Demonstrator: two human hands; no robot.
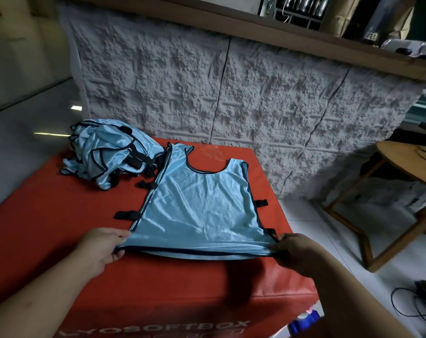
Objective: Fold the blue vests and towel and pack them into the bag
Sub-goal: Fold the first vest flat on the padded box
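Observation:
A light blue vest (199, 203) with black trim and black side straps lies spread flat on the red soft box (48, 228), neck opening toward the wall. My left hand (102, 247) pinches its near left corner. My right hand (297, 252) pinches its near right corner, and the hem is stretched between them, slightly lifted. A heap of several more blue vests (109, 152) sits at the box's far left. No towel or bag is visible.
A textured white wall panel (231, 89) stands right behind the box. A round wooden table (407, 162) is at the right, over a tiled floor with black cables (416, 306). A blue-capped object (304, 320) lies by the box's near right corner.

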